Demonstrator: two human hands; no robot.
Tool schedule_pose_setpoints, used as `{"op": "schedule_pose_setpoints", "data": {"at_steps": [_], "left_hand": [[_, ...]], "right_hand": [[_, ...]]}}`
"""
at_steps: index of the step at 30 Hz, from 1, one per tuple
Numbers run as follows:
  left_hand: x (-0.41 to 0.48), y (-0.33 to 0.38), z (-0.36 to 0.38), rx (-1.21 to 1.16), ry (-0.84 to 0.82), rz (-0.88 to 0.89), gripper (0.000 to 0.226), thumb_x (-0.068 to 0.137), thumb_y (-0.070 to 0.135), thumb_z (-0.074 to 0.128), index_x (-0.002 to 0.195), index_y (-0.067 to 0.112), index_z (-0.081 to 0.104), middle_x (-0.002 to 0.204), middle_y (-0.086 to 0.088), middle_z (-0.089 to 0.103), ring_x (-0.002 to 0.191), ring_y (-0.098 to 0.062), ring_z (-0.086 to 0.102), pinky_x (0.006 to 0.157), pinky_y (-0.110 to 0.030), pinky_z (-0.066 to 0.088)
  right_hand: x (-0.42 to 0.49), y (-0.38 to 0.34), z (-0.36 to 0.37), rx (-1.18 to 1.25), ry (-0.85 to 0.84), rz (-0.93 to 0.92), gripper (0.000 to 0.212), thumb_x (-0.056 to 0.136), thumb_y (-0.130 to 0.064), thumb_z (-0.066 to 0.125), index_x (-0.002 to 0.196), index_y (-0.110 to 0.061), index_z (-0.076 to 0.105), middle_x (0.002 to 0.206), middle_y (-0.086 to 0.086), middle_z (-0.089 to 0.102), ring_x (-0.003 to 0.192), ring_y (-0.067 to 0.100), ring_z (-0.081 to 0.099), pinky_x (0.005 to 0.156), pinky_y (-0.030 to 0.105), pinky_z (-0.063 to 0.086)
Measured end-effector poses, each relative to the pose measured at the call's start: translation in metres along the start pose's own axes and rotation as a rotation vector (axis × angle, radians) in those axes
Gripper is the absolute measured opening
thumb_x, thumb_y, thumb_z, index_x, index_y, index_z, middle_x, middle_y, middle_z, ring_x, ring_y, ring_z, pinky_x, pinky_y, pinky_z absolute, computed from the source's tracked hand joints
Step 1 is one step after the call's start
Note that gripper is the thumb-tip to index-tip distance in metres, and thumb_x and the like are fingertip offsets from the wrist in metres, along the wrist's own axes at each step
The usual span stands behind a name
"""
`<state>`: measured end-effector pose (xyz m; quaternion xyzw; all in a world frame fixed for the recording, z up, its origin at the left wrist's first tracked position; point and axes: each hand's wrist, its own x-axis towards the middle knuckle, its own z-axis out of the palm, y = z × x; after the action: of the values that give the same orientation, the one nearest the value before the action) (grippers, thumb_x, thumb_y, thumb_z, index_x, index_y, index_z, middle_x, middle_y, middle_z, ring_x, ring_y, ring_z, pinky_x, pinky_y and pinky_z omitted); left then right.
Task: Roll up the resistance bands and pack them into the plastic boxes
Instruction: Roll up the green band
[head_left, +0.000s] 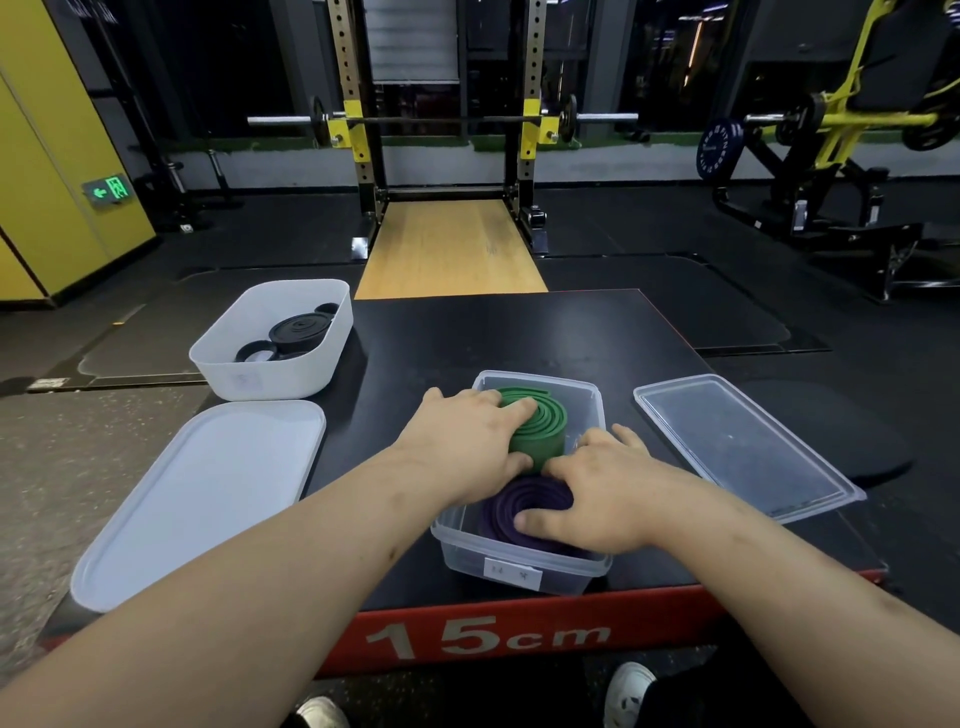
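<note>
While both forearms reach forward over the black platform (467, 338), the left hand (462, 441) curls fingers and thumb around the green rolled band (540, 428) at the 12 o'clock end of the clear box (470, 545); the right hand (597, 493) lies flat, pressing the purple coil (519, 499) at 6 o'clock.

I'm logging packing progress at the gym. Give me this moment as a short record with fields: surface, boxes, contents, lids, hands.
surface: black platform with a red front edge
clear plastic box: centre, open, holds a rolled green band and a rolled purple band
left hand: grips the green band
right hand: presses on the purple band
white plastic box: far left, open, holds rolled black bands
white lid: lying near left, off its box
clear lid: lying right of the clear box
</note>
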<state>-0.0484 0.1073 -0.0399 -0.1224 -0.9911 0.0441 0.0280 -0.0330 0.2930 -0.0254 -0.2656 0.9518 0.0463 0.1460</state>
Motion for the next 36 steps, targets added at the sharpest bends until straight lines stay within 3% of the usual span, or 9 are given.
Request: {"op": "schedule_pose_setpoints", "data": {"at_steps": [5, 8, 11, 15, 19, 24, 27, 32, 36], "left_hand": [[-0.004, 0.002, 0.002, -0.018, 0.023, -0.012, 0.065, 0.098, 0.063, 0.040, 0.155, 0.037, 0.025, 0.148, 0.003, 0.049, 0.135, -0.023, 0.047, 0.100, -0.049, 0.040], [-0.003, 0.000, 0.002, -0.038, 0.009, -0.019, 0.064, 0.097, 0.063, 0.042, 0.154, 0.038, 0.026, 0.148, 0.004, 0.049, 0.134, -0.023, 0.047, 0.101, -0.049, 0.040], [-0.003, 0.002, 0.000, -0.058, -0.004, -0.033, 0.063, 0.097, 0.062, 0.044, 0.154, 0.038, 0.028, 0.148, 0.005, 0.049, 0.135, -0.022, 0.047, 0.102, -0.050, 0.040], [-0.003, 0.006, -0.003, -0.069, -0.012, -0.041, 0.063, 0.097, 0.061, 0.046, 0.154, 0.039, 0.028, 0.148, 0.004, 0.048, 0.135, -0.023, 0.046, 0.101, -0.049, 0.040], [-0.004, 0.008, 0.001, -0.086, -0.040, -0.049, 0.066, 0.095, 0.056, 0.054, 0.153, 0.041, 0.028, 0.149, 0.003, 0.046, 0.138, -0.023, 0.042, 0.102, -0.050, 0.041], [0.000, 0.005, -0.004, -0.063, -0.080, -0.029, 0.068, 0.095, 0.057, 0.055, 0.156, 0.043, 0.028, 0.154, 0.004, 0.042, 0.143, -0.021, 0.037, 0.105, -0.048, 0.035], [-0.003, 0.003, -0.006, -0.012, -0.141, 0.000, 0.057, 0.103, 0.056, 0.038, 0.157, 0.043, 0.025, 0.161, 0.001, 0.033, 0.147, -0.019, 0.030, 0.109, -0.051, 0.028], [0.001, 0.004, -0.007, -0.023, -0.098, 0.009, 0.042, 0.106, 0.045, 0.032, 0.146, 0.045, 0.043, 0.143, 0.006, 0.050, 0.135, -0.018, 0.042, 0.100, -0.051, 0.032], [0.005, 0.001, -0.001, -0.048, -0.087, -0.012, 0.038, 0.103, 0.045, 0.038, 0.138, 0.048, 0.052, 0.136, 0.011, 0.053, 0.132, -0.016, 0.043, 0.097, -0.050, 0.032]], "right_hand": [[0.006, -0.005, 0.003, -0.036, 0.005, 0.045, 0.084, 0.085, -0.090, 0.029, 0.114, -0.021, 0.067, 0.116, 0.002, 0.064, 0.131, 0.026, 0.036, 0.122, 0.056, 0.014], [0.006, -0.005, 0.003, -0.052, -0.023, 0.028, 0.086, 0.083, -0.092, 0.029, 0.123, -0.025, 0.066, 0.121, -0.001, 0.057, 0.129, 0.026, 0.035, 0.120, 0.057, 0.017], [0.004, 0.003, 0.002, 0.005, -0.041, -0.024, 0.078, 0.084, -0.088, 0.039, 0.131, -0.031, 0.061, 0.119, -0.007, 0.048, 0.131, 0.025, 0.032, 0.122, 0.057, 0.016], [0.005, 0.012, 0.002, 0.072, -0.003, -0.098, 0.065, 0.083, -0.084, 0.050, 0.122, -0.033, 0.064, 0.114, -0.012, 0.046, 0.129, 0.021, 0.031, 0.123, 0.052, 0.014], [0.010, 0.017, 0.004, 0.104, 0.027, -0.162, 0.083, 0.062, -0.093, 0.040, 0.110, -0.032, 0.070, 0.106, -0.015, 0.053, 0.116, 0.016, 0.034, 0.117, 0.045, 0.025], [0.012, 0.017, 0.005, 0.084, 0.069, -0.161, 0.063, 0.077, -0.085, 0.053, 0.105, -0.031, 0.070, 0.103, -0.012, 0.055, 0.110, 0.016, 0.035, 0.107, 0.039, 0.029], [0.011, 0.014, 0.006, 0.047, 0.055, -0.137, 0.062, 0.078, -0.086, 0.051, 0.098, -0.030, 0.070, 0.102, -0.009, 0.056, 0.111, 0.018, 0.037, 0.106, 0.039, 0.030], [0.012, 0.017, 0.009, 0.095, 0.082, -0.151, 0.064, 0.066, -0.090, 0.046, 0.076, -0.028, 0.058, 0.091, -0.009, 0.054, 0.104, 0.016, 0.035, 0.103, 0.037, 0.032], [0.014, 0.018, 0.009, 0.123, 0.091, -0.165, 0.067, 0.064, -0.090, 0.046, 0.078, -0.026, 0.063, 0.089, -0.009, 0.056, 0.104, 0.014, 0.036, 0.100, 0.035, 0.032]]}}
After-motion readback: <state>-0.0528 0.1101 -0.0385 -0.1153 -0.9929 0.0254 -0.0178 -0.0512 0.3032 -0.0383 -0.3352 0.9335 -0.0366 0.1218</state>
